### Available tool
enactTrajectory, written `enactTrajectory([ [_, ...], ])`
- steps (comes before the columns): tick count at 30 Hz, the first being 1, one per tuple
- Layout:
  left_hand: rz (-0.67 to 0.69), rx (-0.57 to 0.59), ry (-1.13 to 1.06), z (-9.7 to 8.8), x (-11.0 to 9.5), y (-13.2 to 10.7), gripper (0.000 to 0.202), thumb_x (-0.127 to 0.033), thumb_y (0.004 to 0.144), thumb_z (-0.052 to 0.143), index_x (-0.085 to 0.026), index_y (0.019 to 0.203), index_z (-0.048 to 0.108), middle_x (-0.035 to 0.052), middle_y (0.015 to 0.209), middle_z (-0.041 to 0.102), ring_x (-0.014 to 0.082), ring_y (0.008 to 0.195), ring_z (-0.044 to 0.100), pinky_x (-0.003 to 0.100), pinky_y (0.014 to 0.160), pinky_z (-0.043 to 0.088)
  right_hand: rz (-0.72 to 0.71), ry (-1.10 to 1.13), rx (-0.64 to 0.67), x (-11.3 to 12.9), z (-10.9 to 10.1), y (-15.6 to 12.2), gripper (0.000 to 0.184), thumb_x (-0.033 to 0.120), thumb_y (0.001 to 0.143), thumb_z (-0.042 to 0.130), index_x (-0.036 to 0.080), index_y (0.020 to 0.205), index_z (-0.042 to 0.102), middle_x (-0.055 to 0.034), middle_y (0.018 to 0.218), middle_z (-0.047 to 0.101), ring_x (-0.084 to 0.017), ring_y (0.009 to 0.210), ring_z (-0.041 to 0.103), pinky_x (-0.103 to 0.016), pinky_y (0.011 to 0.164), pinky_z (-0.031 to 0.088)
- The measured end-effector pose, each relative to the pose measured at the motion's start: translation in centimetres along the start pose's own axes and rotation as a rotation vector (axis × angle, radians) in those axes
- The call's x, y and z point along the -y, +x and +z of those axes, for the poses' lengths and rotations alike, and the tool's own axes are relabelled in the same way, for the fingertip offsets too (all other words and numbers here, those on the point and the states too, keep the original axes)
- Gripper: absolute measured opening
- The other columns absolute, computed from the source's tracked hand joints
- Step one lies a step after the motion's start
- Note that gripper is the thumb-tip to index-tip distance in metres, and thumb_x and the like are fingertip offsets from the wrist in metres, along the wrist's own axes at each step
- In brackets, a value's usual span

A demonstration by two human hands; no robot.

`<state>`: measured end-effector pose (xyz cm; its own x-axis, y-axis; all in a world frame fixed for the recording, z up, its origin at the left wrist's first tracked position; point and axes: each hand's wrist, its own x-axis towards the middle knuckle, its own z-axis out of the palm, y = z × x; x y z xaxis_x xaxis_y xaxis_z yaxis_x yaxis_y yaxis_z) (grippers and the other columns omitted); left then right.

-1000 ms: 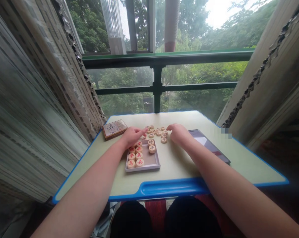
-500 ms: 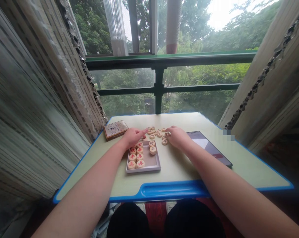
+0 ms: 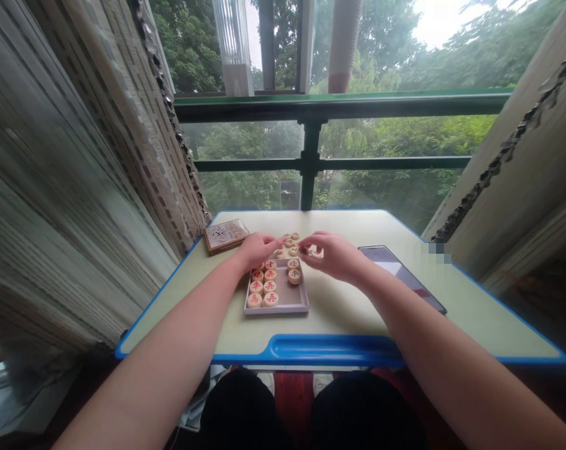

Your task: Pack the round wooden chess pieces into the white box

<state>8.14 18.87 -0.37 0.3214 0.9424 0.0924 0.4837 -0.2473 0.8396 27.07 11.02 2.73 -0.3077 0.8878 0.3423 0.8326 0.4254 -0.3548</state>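
A shallow open box point(image 3: 276, 310) sits mid-table. Round wooden Chinese chess pieces with red characters point(image 3: 270, 299) fill two columns along its left side; two dark-lettered pieces point(image 3: 294, 276) lie in its far right part. My left hand point(image 3: 259, 249) hovers by the box's far left corner, fingers stretched toward the loose pieces, apparently holding nothing. With thumb and fingers my right hand point(image 3: 334, 255) pinches a Chinese chess piece point(image 3: 304, 250), its face turned from view. Loose pieces point(image 3: 290, 242) lie beyond the box, between both hands, some partly hidden by my fingers.
At the far left lies a patterned box lid point(image 3: 225, 235). A tablet or large phone point(image 3: 399, 275) rests right of my right hand, partly beneath the forearm. The table point(image 3: 329, 319) has a blue rim and a blue front groove. Curtains point(image 3: 512, 150) flank the railing and window.
My right hand has moved left, toward the box and my left hand, and now pinches a piece. The whole view has shifted slightly. Pieces inside the box look the same.
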Motion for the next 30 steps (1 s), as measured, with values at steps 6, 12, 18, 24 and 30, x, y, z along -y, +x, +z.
enactTrajectory([
  [6, 0.119, -0.015, 0.099, -0.2, 0.4, 0.1, 0.054, -0.063, 0.064, 0.051, -0.013, 0.073, 0.070, -0.0012, 0.053, 0.051, 0.0132, 0.057, 0.045, 0.025, 0.057, 0.033, -0.347, 0.137, 0.181, 2.7, 0.3, -1.3, 0.016, 0.014, 0.068, 0.062, 0.019, 0.082, 0.067, -0.0039, 0.083, 0.058, -0.015, 0.079, 0.053, -0.027, 0.074, 0.043],
  [12, 0.108, -0.010, 0.104, -0.3, 0.2, -0.1, 0.053, -0.061, 0.066, 0.051, -0.012, 0.072, 0.070, -0.0023, 0.050, 0.044, 0.0119, 0.055, 0.041, 0.025, 0.055, 0.031, -0.302, 0.088, 0.259, 2.8, 0.6, -1.4, 0.020, 0.014, 0.067, 0.063, 0.021, 0.084, 0.070, -0.0036, 0.081, 0.053, -0.015, 0.076, 0.050, -0.029, 0.072, 0.043],
  [18, 0.126, 0.020, 0.134, 0.1, 0.1, 0.0, 0.051, -0.060, 0.066, 0.051, -0.013, 0.072, 0.069, -0.0021, 0.051, 0.047, 0.0114, 0.054, 0.041, 0.024, 0.054, 0.031, -0.301, 0.039, 0.283, 2.8, 1.2, -1.3, 0.022, 0.016, 0.068, 0.063, 0.023, 0.087, 0.071, -0.0041, 0.081, 0.052, -0.016, 0.080, 0.049, -0.031, 0.077, 0.042],
  [24, 0.160, 0.034, 0.165, 0.2, 0.1, -0.1, 0.049, -0.059, 0.066, 0.052, -0.012, 0.068, 0.068, -0.0007, 0.051, 0.051, 0.0123, 0.054, 0.044, 0.024, 0.053, 0.032, -0.291, 0.010, 0.293, 2.9, 1.0, -1.3, 0.024, 0.016, 0.066, 0.062, 0.023, 0.087, 0.071, -0.0043, 0.081, 0.052, -0.018, 0.083, 0.048, -0.032, 0.078, 0.041],
  [30, 0.170, 0.031, 0.158, 0.2, 0.3, 0.1, 0.049, -0.060, 0.065, 0.052, -0.013, 0.065, 0.066, 0.0002, 0.051, 0.053, 0.0141, 0.057, 0.048, 0.024, 0.053, 0.034, -0.314, 0.024, 0.285, 2.8, 1.2, -1.2, 0.014, 0.017, 0.069, 0.060, 0.019, 0.079, 0.070, -0.0041, 0.079, 0.053, -0.015, 0.077, 0.049, -0.029, 0.076, 0.041],
])
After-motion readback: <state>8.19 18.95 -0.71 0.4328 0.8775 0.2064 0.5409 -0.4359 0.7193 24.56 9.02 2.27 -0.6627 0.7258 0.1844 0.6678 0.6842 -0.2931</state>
